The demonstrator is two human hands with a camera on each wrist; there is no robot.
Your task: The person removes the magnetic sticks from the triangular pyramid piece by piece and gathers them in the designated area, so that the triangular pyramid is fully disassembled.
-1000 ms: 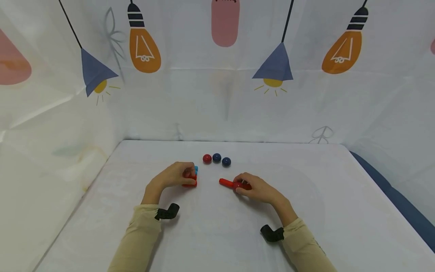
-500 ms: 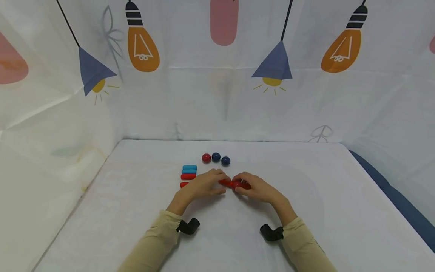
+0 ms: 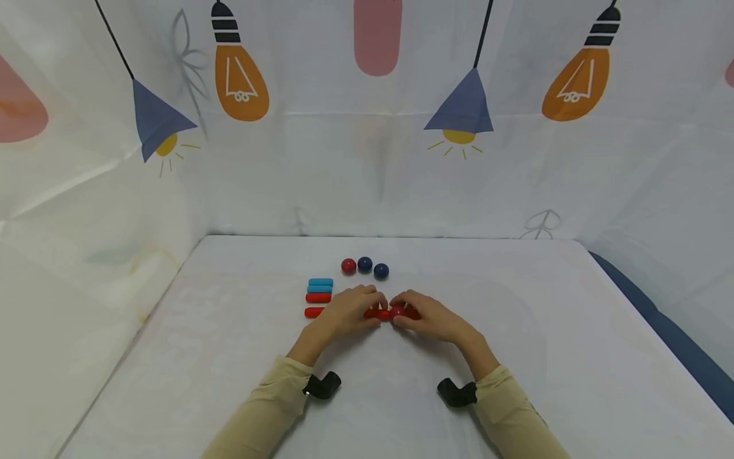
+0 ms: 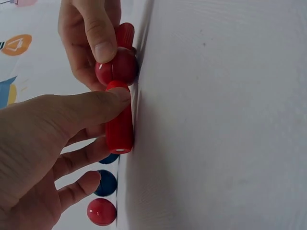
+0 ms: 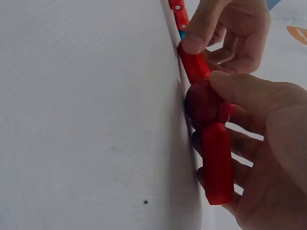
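My left hand (image 3: 351,312) pinches a red rod (image 4: 119,125) between thumb and fingers; the rod's upper end touches a red ball (image 4: 118,67) in the left wrist view. My right hand (image 3: 432,317) grips that ball, its thumb on the ball's side in the right wrist view. A second red rod (image 5: 218,163) extends from the ball's other side, beneath the right palm. The two hands face each other, close together over the white table (image 3: 390,395). Part of the ball's far side is covered by fingers.
Behind the hands lie a red ball (image 3: 348,266) and two dark blue balls (image 3: 364,265). Left of the left hand are two blue rods (image 3: 320,282) and two red rods (image 3: 318,298). A printed curtain (image 3: 321,178) hangs behind the table.
My left hand has come right from the pile of rods to the red rod beside the ball. That rod has swung more level. My right hand has barely moved.
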